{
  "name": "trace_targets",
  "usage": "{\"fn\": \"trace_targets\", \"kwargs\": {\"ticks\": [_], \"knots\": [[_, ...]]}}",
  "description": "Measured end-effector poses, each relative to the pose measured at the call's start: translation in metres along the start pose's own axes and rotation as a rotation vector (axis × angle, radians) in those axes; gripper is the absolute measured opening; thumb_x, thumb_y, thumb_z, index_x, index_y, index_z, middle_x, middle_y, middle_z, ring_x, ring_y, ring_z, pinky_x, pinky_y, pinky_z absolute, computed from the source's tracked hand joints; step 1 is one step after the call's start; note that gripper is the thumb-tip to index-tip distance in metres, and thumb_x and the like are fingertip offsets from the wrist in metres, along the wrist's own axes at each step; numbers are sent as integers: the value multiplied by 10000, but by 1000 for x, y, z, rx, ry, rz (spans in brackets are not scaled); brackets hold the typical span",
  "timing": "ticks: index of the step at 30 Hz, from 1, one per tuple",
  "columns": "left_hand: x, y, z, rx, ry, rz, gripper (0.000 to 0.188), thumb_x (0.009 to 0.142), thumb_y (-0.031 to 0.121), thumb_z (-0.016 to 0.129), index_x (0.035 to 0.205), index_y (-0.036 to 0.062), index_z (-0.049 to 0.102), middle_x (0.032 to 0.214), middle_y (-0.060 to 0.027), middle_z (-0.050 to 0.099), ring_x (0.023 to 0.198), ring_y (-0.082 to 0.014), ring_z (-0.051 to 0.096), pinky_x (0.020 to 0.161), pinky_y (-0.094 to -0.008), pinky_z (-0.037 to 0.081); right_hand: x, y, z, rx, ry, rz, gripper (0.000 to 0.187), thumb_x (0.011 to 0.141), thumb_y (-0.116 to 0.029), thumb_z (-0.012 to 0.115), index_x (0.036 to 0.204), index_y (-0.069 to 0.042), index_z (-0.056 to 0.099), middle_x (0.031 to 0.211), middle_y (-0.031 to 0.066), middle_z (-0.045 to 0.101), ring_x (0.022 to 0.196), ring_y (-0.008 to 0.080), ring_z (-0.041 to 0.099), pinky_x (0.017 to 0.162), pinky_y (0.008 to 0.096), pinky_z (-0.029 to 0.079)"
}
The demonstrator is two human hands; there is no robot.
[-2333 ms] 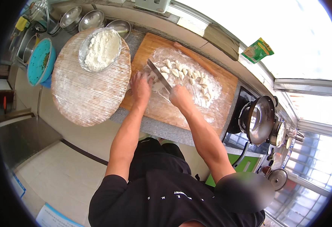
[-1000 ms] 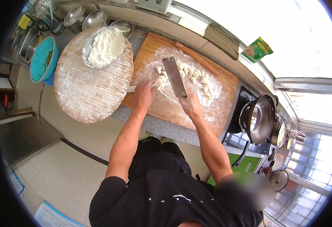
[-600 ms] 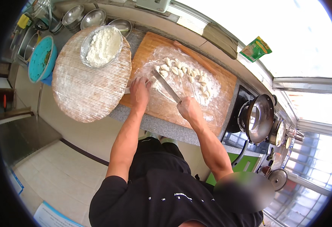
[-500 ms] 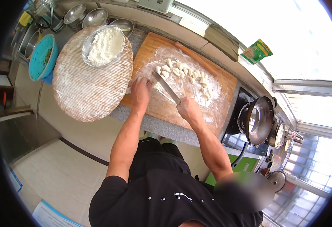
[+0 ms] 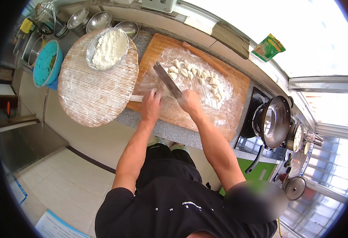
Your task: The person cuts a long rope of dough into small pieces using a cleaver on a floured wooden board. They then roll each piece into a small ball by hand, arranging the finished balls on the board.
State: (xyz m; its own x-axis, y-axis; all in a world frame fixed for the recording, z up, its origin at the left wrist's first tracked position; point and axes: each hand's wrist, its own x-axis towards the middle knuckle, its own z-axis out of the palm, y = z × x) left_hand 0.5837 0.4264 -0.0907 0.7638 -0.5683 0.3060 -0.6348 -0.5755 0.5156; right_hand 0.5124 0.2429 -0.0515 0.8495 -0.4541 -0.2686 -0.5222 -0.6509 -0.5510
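Observation:
My right hand [image 5: 189, 102] is closed round the handle of a kitchen knife [image 5: 167, 79]. Its wide blade slants up and to the left over the floured wooden board [image 5: 229, 131]. Beside it, my left hand [image 5: 152, 104] curls over a white roll of dough [image 5: 136, 98], whose left end pokes out near the round tray. Most of the roll is hidden under my fingers. Beyond the blade and to its right, several cut dough pieces [image 5: 190, 74] lie scattered in flour. A rolling pin [image 5: 205, 58] rests along the board's far edge.
To the left, a round ridged tray [image 5: 96, 95] carries a glass bowl of flour [image 5: 109, 49]. A turquoise bowl [image 5: 46, 63] stands farther left, with metal bowls [image 5: 99, 22] behind. On the right, a wok [image 5: 276, 121] sits on the stove, its handle pointing toward me.
The knife has shifted left and its blade has turned, lifting away from the roll. My right hand has moved left and slightly away; my left hand has slid a little to the right.

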Motion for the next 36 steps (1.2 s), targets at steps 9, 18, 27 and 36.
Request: {"fn": "trace_targets", "kwargs": {"ticks": [9,18,27,36], "knots": [[-4,53,36,-229,-99,145,383,861,34,777,1237,76,720,1143,-111,674,1099,-330,649,973,-451,552,-96,75,-47,328,180,260,300,882,-253,675,860,45,699,681,248,644,606,363,647,632,467,519],[14,134,96,-287,-224,285,383,864,35,768,1237,105,712,1128,-102,661,1100,-297,656,961,-427,563,-178,121,-64,473,454,543,301,901,-243,668,841,52,665,593,154,582,526,205,580,566,425,485],[24,190,110,-194,-603,530,520,886,300,789,1355,99,691,1402,-132,633,1298,-327,597,1137,-452,468,-208,135,-64,690,520,741,286,913,-254,678,833,20,674,583,54,583,505,158,564,532,373,480],[63,177,103,142,-614,296,614,1095,554,511,1449,71,649,1623,-162,521,1501,-327,476,1291,-523,304,-205,148,-60,607,504,693,279,901,-249,679,918,29,692,626,111,598,555,181,557,587,391,495]]}}
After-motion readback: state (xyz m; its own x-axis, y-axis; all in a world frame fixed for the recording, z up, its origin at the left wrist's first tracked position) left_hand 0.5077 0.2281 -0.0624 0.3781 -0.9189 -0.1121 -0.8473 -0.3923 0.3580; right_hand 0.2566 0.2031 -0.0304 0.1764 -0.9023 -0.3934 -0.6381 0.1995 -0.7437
